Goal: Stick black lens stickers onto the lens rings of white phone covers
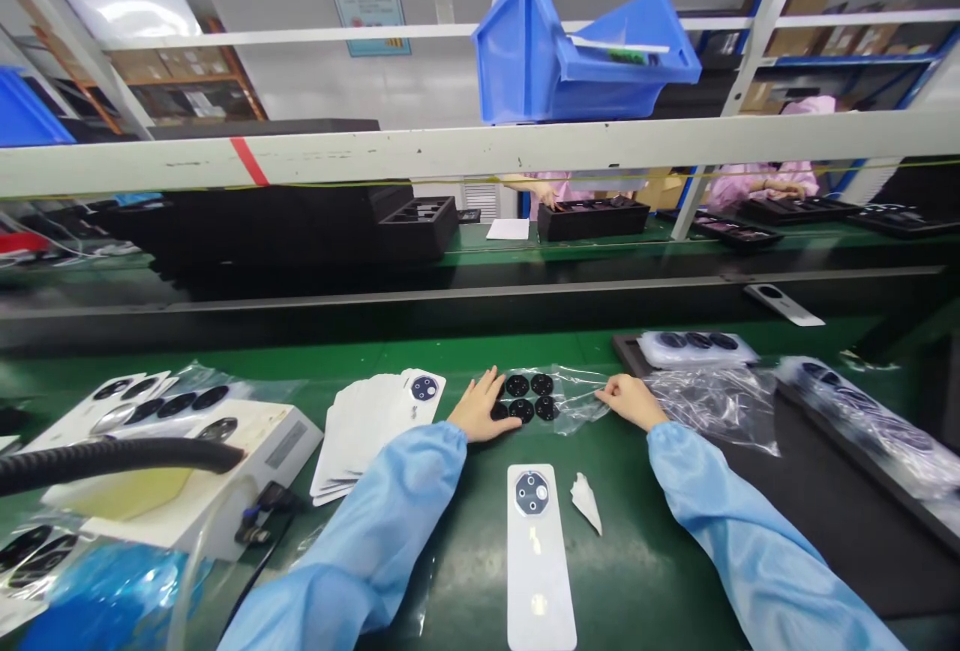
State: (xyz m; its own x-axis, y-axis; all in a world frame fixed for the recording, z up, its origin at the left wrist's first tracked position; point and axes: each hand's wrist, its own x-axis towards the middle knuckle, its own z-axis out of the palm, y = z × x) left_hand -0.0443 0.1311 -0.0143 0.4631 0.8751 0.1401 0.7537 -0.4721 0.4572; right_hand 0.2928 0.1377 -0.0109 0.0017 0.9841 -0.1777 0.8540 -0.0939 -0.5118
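Note:
My left hand (480, 408) lies with thumb and fingers spread at the left edge of a sheet of round black discs (518, 386). Pinched in my right hand (631, 401) is the edge of a clear plastic bag (579, 393), stretched toward the discs. How far the bag covers them I cannot tell. Nearer to me lies a white phone back panel (537, 561) with a round camera area at its far end. A crumpled white scrap (586, 503) is beside it. Left of my left hand, several white panels (367, 426) are fanned in a stack.
A black tray (810, 501) on the right bears plastic-wrapped parts (870, 421) and a crumpled clear bag (720, 401). At left stands a white box-shaped device (262, 461) with a black corrugated hose (120, 461) before it. Blue bins (517, 56) sit above; people in pink work behind.

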